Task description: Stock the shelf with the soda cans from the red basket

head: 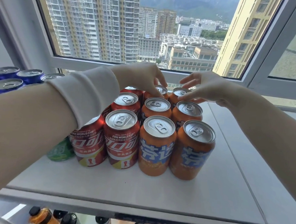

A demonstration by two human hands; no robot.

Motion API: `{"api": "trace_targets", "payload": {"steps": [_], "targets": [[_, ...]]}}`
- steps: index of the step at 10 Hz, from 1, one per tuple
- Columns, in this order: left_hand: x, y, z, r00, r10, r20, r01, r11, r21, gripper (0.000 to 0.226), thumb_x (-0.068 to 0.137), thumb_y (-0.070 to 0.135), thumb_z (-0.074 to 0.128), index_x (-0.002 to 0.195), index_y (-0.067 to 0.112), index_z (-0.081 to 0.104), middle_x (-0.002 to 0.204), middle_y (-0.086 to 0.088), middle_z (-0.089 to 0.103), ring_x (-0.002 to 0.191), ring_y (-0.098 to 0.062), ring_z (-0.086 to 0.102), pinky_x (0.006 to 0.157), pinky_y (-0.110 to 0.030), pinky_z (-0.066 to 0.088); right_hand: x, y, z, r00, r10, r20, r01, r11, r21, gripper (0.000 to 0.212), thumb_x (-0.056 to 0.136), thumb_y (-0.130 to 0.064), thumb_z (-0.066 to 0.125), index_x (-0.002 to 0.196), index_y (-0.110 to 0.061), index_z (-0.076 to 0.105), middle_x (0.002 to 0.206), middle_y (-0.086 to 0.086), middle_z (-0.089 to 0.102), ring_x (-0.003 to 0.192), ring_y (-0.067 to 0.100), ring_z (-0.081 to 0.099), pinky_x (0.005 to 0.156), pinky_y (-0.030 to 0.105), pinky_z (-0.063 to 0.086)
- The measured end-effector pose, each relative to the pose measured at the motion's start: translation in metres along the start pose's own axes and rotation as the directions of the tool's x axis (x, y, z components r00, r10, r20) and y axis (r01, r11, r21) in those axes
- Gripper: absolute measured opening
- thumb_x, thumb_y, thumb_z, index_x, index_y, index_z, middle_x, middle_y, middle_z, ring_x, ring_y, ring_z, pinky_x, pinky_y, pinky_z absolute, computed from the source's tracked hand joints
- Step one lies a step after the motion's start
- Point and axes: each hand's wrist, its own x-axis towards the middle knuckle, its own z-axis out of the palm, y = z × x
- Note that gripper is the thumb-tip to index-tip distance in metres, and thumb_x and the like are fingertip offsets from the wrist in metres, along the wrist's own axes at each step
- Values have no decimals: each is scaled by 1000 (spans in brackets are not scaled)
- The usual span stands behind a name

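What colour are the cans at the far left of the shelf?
Blue cans with silver tops, clearest in head view.

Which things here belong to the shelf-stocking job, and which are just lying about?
Job: left hand gripping the rear orange can; right hand touching its neighbour; orange cans, red cans, green can, blue cans; shelf.
Lying about: bottles underneath; window. Red basket not in view.

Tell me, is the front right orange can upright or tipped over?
Upright. The front right orange can stands on its base on the white shelf, its silver lid and pull tab facing up.
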Motion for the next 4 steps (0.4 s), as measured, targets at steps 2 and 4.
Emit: {"api": "trace_targets", "payload": {"steps": [2, 4], "targets": [[4, 3, 1, 1000, -16, 15, 15, 998, 53, 46, 80, 45, 65, 123, 31, 57, 126, 2, 59, 109, -17, 55, 82, -25, 35, 4, 6, 1, 1000, 9, 8, -9, 1000, 1, 54, 71, -12, 77, 120, -13, 55, 111, 3, 57, 99, 18, 57, 69, 24, 51], [-3, 10, -1, 998, -27, -59, 29, 999, 24, 43, 90, 46, 50, 126, 24, 55, 127, 4, 59, 107, -13, 55, 83, -24, 36, -5, 1, 0, 999, 31, -44, -30, 999, 24, 52, 79, -22, 71, 126, -11, 52, 123, 6, 58, 102, 16, 54, 84, 29, 45]]}}
